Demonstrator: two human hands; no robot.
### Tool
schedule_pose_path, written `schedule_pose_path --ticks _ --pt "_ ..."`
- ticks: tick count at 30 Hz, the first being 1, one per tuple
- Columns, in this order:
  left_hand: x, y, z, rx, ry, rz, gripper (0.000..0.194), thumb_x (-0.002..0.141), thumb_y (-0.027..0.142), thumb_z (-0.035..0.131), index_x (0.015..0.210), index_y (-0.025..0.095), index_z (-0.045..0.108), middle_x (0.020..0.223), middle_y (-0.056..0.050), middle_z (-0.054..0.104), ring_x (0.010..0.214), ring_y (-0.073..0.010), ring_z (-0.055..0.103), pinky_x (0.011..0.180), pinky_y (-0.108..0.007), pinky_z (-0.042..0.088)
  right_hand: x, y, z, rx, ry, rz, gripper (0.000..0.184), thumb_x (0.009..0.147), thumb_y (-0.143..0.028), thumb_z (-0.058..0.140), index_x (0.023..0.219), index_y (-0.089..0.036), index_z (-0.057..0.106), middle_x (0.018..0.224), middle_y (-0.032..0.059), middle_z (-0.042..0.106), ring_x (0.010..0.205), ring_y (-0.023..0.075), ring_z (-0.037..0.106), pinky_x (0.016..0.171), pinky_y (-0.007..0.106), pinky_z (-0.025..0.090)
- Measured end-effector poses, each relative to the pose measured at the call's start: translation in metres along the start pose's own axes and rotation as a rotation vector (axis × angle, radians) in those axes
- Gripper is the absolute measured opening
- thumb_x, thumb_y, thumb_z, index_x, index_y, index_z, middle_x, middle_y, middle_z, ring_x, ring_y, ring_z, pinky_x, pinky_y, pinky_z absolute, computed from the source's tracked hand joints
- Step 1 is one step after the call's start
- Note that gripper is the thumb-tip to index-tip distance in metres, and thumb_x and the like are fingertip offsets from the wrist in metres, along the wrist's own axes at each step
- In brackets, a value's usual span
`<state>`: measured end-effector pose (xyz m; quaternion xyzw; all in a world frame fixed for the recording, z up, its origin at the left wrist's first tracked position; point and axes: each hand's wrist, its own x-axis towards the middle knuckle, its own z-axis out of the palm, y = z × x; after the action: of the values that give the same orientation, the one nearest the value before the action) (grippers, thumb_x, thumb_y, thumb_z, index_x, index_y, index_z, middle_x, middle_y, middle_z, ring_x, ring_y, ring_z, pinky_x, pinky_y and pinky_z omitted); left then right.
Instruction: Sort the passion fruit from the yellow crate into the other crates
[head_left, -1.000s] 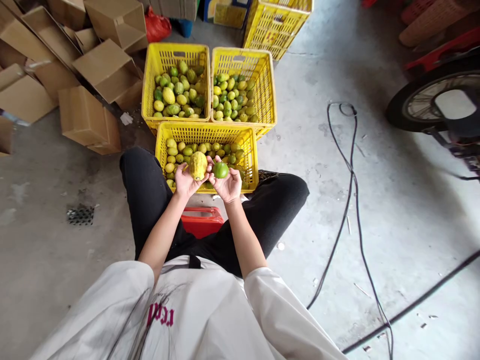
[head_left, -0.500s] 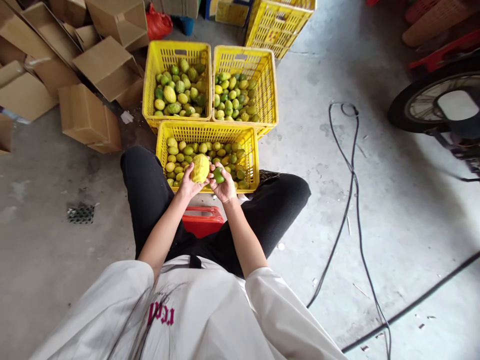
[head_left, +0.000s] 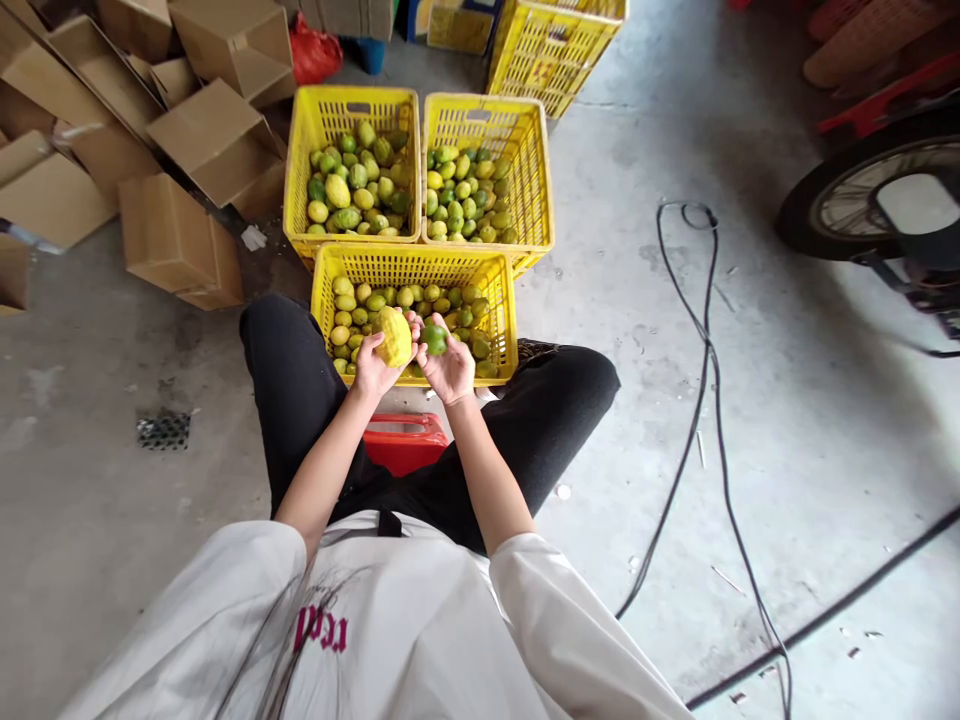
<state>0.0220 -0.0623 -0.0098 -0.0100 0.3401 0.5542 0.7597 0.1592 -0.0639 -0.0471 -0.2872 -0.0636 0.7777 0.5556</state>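
Observation:
A large, bumpy yellow lemon [head_left: 394, 337] rests in my left hand [head_left: 373, 372], with the fingers curled around it. My right hand [head_left: 452, 372] grips a smaller dark green lemon [head_left: 433, 339] between thumb and fingers. Both hands are close together over the near edge of the front yellow crate [head_left: 414, 258], which holds many yellow-green lemons [head_left: 375, 299]. Behind it stand a left yellow crate [head_left: 352, 240] with green and yellow lemons and a right yellow crate [head_left: 487, 243] with more of the same fruit.
Cardboard boxes [head_left: 169, 235] are heaped at the left, near a red plastic bag [head_left: 315, 55]. Another yellow crate [head_left: 551, 60] stands farther back. A black cable [head_left: 708, 345] lies on the floor at the right, near a motorcycle wheel [head_left: 832, 200]. A red stool [head_left: 405, 455] shows between my legs.
The yellow lemon has shifted slightly left in my left hand. My right hand has opened its grip a little and turned, still with the green lemon.

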Motion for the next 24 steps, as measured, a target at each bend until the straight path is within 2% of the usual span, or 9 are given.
schedule_pose_path --ticks 3,5,8,10,12,15,18,21,24 --pt "0.003 -0.003 -0.001 0.082 -0.049 -0.012 0.060 0.100 0.020 0.055 0.159 0.026 0.055 0.136 -0.009 0.080 0.119 -0.0215 0.079 0.108 -0.037 0.062 0.005 0.002 -0.001 -0.025 0.079 -0.008 0.024 0.093 -0.032 0.073 0.116 -0.030 0.070 0.108 -0.0008 0.076 0.088 0.0123 0.072 0.067 0.018 0.063" --pt "0.006 -0.005 -0.001 0.153 -0.067 -0.051 0.063 0.097 0.018 0.064 0.159 0.026 0.055 0.142 -0.011 0.077 0.129 -0.0254 0.076 0.113 -0.042 0.060 0.007 0.003 -0.003 -0.038 0.122 -0.023 0.022 0.091 -0.031 0.078 0.112 -0.030 0.069 0.098 -0.0038 0.074 0.072 0.0090 0.065 0.054 0.013 0.053" --pt "0.010 -0.009 0.000 0.238 -0.007 -0.101 0.056 0.099 0.015 0.061 0.155 0.022 0.059 0.135 -0.011 0.080 0.123 -0.0261 0.079 0.111 -0.044 0.063 0.008 0.006 -0.006 -0.064 0.184 -0.031 0.025 0.086 -0.028 0.084 0.103 -0.029 0.065 0.088 -0.0067 0.070 0.058 0.0062 0.053 0.043 0.011 0.039" --pt "0.012 -0.009 0.001 0.266 0.054 -0.123 0.046 0.104 0.020 0.056 0.149 0.019 0.063 0.126 -0.012 0.082 0.113 -0.0257 0.082 0.105 -0.043 0.066 0.008 0.007 -0.006 -0.081 0.224 -0.021 0.026 0.085 -0.028 0.085 0.099 -0.028 0.063 0.082 -0.0077 0.067 0.054 0.0056 0.049 0.041 0.011 0.036" --pt "0.014 -0.008 0.001 0.266 0.098 -0.142 0.038 0.109 0.031 0.050 0.140 0.016 0.068 0.112 -0.012 0.083 0.098 -0.0252 0.083 0.094 -0.040 0.069 0.008 0.008 -0.005 -0.080 0.238 -0.005 0.024 0.089 -0.033 0.083 0.098 -0.028 0.062 0.079 -0.0076 0.064 0.053 0.0060 0.049 0.042 0.012 0.037" --pt "0.014 -0.003 0.001 0.169 0.123 -0.142 0.048 0.111 0.049 0.043 0.128 0.015 0.073 0.099 -0.012 0.082 0.088 -0.0259 0.082 0.082 -0.038 0.069 0.006 0.006 -0.003 -0.023 0.205 0.031 0.021 0.100 -0.047 0.068 0.099 -0.027 0.063 0.079 -0.0041 0.067 0.056 0.0089 0.056 0.046 0.015 0.044" --pt "0.010 0.002 0.003 0.029 0.112 -0.121 0.049 0.108 0.042 0.040 0.134 0.015 0.072 0.110 -0.015 0.083 0.106 -0.0302 0.082 0.089 -0.044 0.069 0.005 0.001 -0.004 0.046 0.159 0.044 0.023 0.102 -0.044 0.053 0.105 -0.026 0.067 0.089 0.0011 0.075 0.065 0.0137 0.065 0.052 0.021 0.054" --pt "0.006 0.003 0.006 -0.023 0.081 -0.116 0.050 0.106 0.030 0.038 0.144 0.015 0.068 0.124 -0.017 0.082 0.121 -0.0315 0.079 0.097 -0.047 0.067 0.005 -0.004 -0.007 0.075 0.140 0.027 0.025 0.096 -0.034 0.054 0.116 -0.027 0.069 0.095 0.0014 0.079 0.071 0.0152 0.070 0.058 0.023 0.059" --pt "0.004 0.003 0.009 -0.027 0.068 -0.123 0.049 0.111 0.034 0.039 0.149 0.017 0.065 0.127 -0.016 0.081 0.120 -0.0296 0.079 0.095 -0.042 0.067 0.005 -0.005 -0.009 0.096 0.102 0.028 0.031 0.095 -0.032 0.059 0.124 -0.028 0.068 0.094 -0.0003 0.079 0.072 0.0145 0.072 0.063 0.023 0.062"
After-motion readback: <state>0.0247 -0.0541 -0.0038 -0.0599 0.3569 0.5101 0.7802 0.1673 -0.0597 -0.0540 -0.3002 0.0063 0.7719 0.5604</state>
